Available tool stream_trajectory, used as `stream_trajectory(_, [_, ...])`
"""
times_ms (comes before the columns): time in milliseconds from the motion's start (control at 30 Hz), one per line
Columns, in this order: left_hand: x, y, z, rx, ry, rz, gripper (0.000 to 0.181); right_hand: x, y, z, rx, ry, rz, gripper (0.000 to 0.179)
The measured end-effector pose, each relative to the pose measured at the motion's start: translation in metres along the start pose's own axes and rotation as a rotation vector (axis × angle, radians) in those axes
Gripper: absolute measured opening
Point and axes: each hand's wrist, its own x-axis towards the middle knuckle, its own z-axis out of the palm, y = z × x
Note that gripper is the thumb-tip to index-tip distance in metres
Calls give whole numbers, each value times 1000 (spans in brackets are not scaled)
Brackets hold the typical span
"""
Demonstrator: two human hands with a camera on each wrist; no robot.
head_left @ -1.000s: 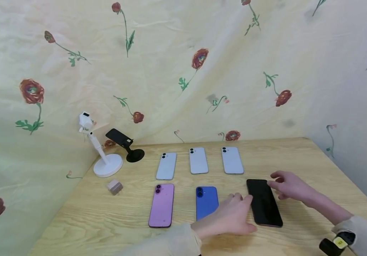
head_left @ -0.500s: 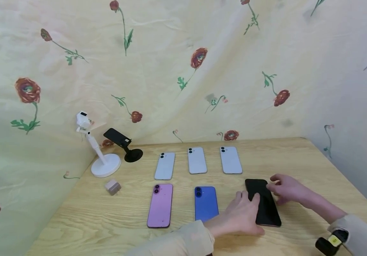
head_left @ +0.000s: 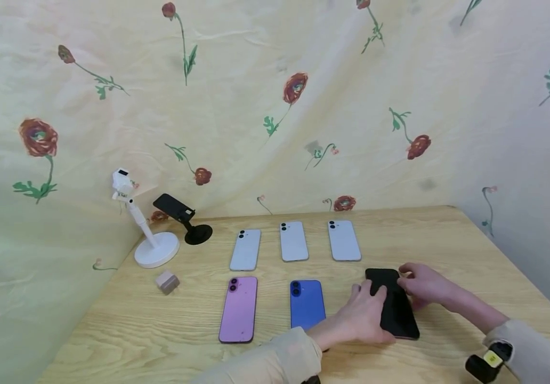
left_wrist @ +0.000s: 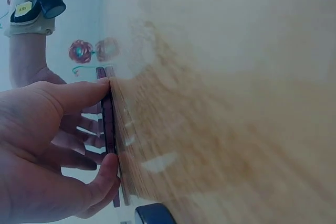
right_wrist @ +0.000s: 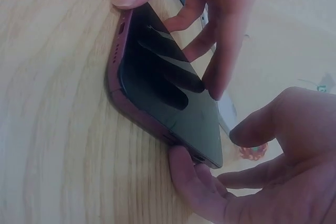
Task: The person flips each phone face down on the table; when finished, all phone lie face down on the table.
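A smartphone (head_left: 398, 314) with a dark screen lies face up on the table at the right; its frame looks reddish in the right wrist view. My left hand (head_left: 358, 314) holds it from the left and bottom, the thumb at its bottom end and the other fingers along its left edge. From the other side my right hand (head_left: 423, 285) curls round the far right corner, one digit against the long edge (right_wrist: 181, 163) and another bent close to the top end. Left of my left hand lies a blue phone (head_left: 307, 305), partly hidden by that arm.
A purple phone (head_left: 239, 309) lies further left. Behind are three pale phones, including one on the right (head_left: 344, 241). A white stand (head_left: 156, 250), a black stand (head_left: 198, 234) and a small greyish block (head_left: 167, 281) occupy the left. Floral cloth (head_left: 236, 106) hangs behind the table.
My left hand has moved right onto the dark-screened phone from beside it. My right hand has come in slightly closer to its right edge. The phone has hardly moved.
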Motion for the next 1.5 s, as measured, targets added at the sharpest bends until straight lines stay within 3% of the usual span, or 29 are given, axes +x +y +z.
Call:
stream_trajectory(233, [3,-2,1,71,-14,56,76,1,-1,0,2,-17,-6,48])
stream_trajectory(567, [4,-4,0,73,-22,76,73,0,-3,0,56,-47,3,50])
stream_trajectory(833, [4,-5,0,62,-10,67,72,-1,-7,-3,108,-67,60,50])
stream_trajectory(1167, [2,-6,0,-37,-17,26,75,-1,-8,-2,156,-68,100,57])
stream_trajectory(1500, [0,-7,-1,-93,-34,3,80,-6,-2,-7,243,-112,10,53])
